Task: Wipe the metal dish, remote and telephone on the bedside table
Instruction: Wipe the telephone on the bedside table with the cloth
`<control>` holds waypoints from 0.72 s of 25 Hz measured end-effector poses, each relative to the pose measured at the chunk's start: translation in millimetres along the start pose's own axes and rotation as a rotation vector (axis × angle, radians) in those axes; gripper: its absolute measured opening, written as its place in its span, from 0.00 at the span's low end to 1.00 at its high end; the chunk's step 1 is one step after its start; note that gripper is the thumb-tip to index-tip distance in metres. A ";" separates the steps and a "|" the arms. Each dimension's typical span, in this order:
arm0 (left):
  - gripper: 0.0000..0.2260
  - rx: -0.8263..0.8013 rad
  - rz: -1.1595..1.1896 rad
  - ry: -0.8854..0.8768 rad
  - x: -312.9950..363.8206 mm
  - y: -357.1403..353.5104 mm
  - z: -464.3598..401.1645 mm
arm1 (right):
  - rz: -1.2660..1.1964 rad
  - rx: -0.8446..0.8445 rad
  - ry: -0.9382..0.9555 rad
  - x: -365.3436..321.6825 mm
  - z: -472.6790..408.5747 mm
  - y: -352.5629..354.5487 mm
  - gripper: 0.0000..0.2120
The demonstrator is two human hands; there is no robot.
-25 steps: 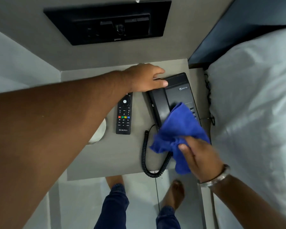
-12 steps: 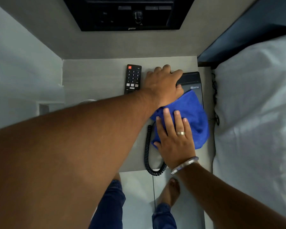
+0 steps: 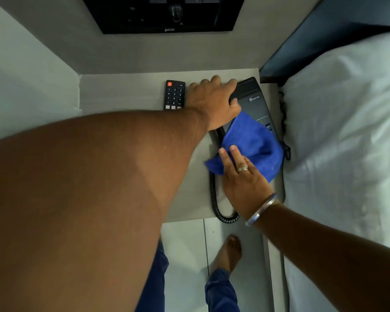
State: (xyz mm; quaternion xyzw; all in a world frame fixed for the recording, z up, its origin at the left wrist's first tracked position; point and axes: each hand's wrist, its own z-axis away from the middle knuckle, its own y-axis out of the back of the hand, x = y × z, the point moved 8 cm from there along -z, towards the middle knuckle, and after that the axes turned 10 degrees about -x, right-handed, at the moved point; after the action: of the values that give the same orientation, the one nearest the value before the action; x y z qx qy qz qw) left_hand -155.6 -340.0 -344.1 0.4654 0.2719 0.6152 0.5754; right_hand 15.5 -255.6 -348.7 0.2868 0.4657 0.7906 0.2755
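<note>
A black telephone (image 3: 256, 101) lies at the right side of the grey bedside table (image 3: 122, 91). My left hand (image 3: 214, 102) rests on the phone's upper left part, gripping the top of its handset. My right hand (image 3: 243, 185) presses a blue cloth (image 3: 252, 143) flat on the phone's lower half. The coiled cord (image 3: 214, 199) loops off the table's front edge. A black remote (image 3: 174, 95) lies just left of my left hand, its lower part behind my forearm. The metal dish is hidden by my left arm.
A bed with white sheets (image 3: 347, 143) borders the table on the right. A black switch panel (image 3: 164, 14) is set in the wall behind. My bare foot (image 3: 226, 253) stands on the tiled floor below the table's front edge.
My right hand went from holding the bunched cloth above the phone to pressing it flat, then slid it slightly down. My left hand moved further over the handset. The camera shifted forward.
</note>
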 end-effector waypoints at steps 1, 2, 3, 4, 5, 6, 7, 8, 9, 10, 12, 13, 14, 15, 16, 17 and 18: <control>0.24 0.000 0.002 0.006 -0.5 -0.5 0.0 | -0.005 -0.009 0.043 -2.0 11.6 -5.7 0.19; 0.24 0.000 0.003 0.008 -0.4 -0.8 -0.5 | -0.033 -0.024 0.079 -1.4 26.5 -11.3 0.17; 0.24 0.000 0.003 0.008 -0.3 -1.3 -0.7 | -0.083 -0.030 0.096 3.5 42.4 -16.4 0.15; 0.24 0.004 0.000 0.007 0.3 -1.9 -0.8 | -0.141 -0.030 0.080 15.5 56.8 -20.1 0.14; 0.25 0.008 -0.006 0.009 0.3 -2.6 -0.6 | -0.208 -0.039 0.024 32.6 68.5 -21.8 0.12; 0.25 0.008 -0.008 0.012 0.3 -3.3 0.1 | -0.289 -0.049 -0.069 53.0 78.8 -21.5 0.13; 0.24 0.006 -0.009 0.019 0.0 -3.8 1.1 | -0.389 -0.054 -0.174 73.2 87.0 -19.9 0.17; 0.24 0.004 -0.012 0.029 -0.3 -3.9 2.1 | -0.504 -0.030 -0.261 89.9 92.2 -14.6 0.18; 0.23 0.000 -0.014 0.038 0.2 -3.9 2.6 | -0.606 0.039 -0.320 102.1 94.2 -4.4 0.18; 0.23 -0.006 -0.012 0.042 0.9 -3.8 2.6 | -0.685 0.124 -0.353 108.5 93.0 7.4 0.18; 0.23 -0.016 0.009 0.032 -0.1 -3.9 3.8 | -0.792 0.265 -0.374 108.5 78.8 29.1 0.21; 0.23 -0.015 0.020 0.018 -1.9 -4.9 6.7 | -0.819 0.320 -0.375 107.4 66.8 39.2 0.21; 0.22 -0.004 0.025 -0.001 -3.6 -5.8 10.8 | -0.843 0.372 -0.384 107.5 53.6 48.6 0.22; 0.22 0.017 0.023 -0.025 -5.2 -6.2 15.5 | -0.879 0.426 -0.415 110.3 40.0 56.0 0.22; 0.22 0.043 0.020 -0.044 -6.8 -5.4 20.1 | -0.919 0.488 -0.454 115.1 26.7 63.5 0.21; 0.22 0.060 0.019 -0.055 -7.7 -4.5 22.3 | -0.961 0.539 -0.489 118.6 13.8 69.2 0.21; 0.23 0.056 0.014 -0.058 -7.4 -3.7 21.2 | -0.991 0.554 -0.490 116.8 0.6 71.2 0.21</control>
State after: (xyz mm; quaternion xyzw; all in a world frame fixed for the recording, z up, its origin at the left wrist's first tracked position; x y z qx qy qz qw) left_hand -135.9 -350.7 -340.3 0.5009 0.2688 0.5975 0.5655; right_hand -75.9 -202.7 -261.8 0.2706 0.6548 0.3295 0.6240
